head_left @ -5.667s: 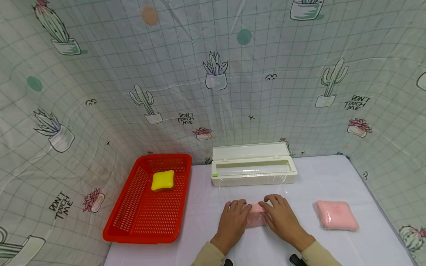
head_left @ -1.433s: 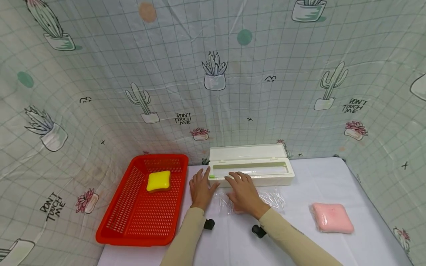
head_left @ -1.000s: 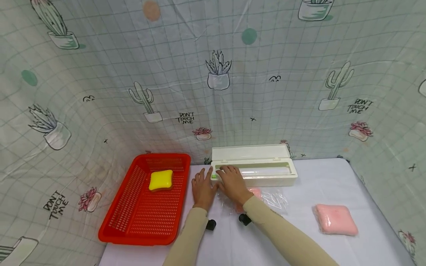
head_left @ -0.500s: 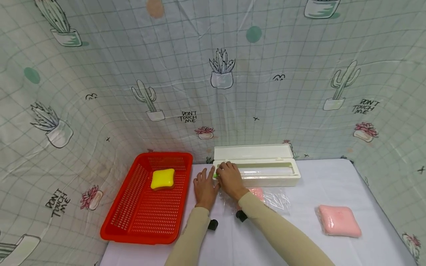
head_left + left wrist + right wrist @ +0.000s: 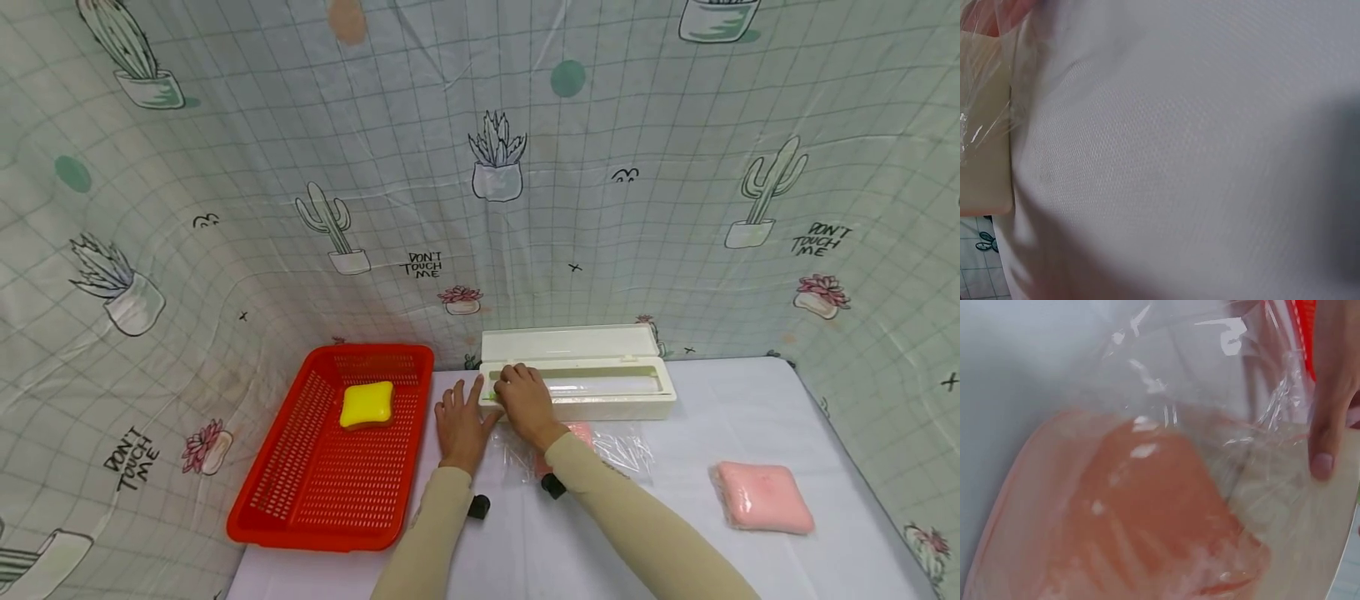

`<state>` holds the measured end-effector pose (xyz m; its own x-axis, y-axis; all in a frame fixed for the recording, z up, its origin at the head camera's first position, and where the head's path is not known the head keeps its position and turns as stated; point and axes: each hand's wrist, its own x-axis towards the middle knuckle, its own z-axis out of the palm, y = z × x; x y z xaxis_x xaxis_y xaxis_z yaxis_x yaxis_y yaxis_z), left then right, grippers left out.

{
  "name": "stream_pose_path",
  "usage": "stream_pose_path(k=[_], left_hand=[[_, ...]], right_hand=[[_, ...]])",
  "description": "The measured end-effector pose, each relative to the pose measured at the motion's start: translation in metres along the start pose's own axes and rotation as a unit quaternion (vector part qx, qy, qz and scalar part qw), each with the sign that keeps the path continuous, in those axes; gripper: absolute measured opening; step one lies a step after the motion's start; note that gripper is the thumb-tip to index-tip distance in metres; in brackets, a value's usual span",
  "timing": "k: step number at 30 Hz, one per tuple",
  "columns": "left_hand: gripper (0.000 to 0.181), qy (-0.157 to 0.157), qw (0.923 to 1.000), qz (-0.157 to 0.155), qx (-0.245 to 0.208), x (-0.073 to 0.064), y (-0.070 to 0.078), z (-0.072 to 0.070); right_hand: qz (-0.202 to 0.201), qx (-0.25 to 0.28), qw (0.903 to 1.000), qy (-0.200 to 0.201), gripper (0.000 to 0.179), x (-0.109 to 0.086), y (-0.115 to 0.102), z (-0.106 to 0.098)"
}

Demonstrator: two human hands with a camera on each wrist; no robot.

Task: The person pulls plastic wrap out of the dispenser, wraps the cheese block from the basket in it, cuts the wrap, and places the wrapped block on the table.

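A white cling film dispenser (image 5: 600,408) stands at the back of the table, its lid raised. My right hand (image 5: 527,404) is at its left end, fingers curled and pinching the small green slide cutter (image 5: 492,397), mostly hidden beneath them. My left hand (image 5: 460,429) rests at the dispenser's left end, fingers extended; its thumb (image 5: 1322,464) presses film against the front in the right wrist view. Clear cling film (image 5: 630,450) hangs from the dispenser over a pink sponge-like block (image 5: 1147,506), partly hidden behind my right forearm. The left wrist view shows the dispenser's pale side (image 5: 985,169).
A red perforated basket (image 5: 330,500) stands on the left with a yellow sponge (image 5: 367,403) in it. Another pink block (image 5: 763,497), wrapped in clear film, lies on the right. A patterned cloth (image 5: 570,208) hangs behind the white-covered table.
Both hands have left the pink block and moved to the dispenser's left end. My right hand has taken hold of the green slide cutter, which has shifted slightly to the right.
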<state>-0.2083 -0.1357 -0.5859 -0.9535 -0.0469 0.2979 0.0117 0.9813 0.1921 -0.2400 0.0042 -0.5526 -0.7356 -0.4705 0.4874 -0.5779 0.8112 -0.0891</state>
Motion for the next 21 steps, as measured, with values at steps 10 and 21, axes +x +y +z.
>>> stream_pose_path(k=[10, 21], left_hand=[[0.074, -0.01, 0.9999, -0.004, 0.009, 0.001, 0.0, 0.002], [0.076, 0.004, 0.9998, 0.01, 0.014, 0.0, -0.003, 0.001]], right_hand=[[0.009, -0.01, 0.9998, -0.015, 0.006, -0.003, 0.003, -0.006], [0.015, 0.001, 0.9997, -0.018, 0.007, -0.008, 0.012, -0.009]])
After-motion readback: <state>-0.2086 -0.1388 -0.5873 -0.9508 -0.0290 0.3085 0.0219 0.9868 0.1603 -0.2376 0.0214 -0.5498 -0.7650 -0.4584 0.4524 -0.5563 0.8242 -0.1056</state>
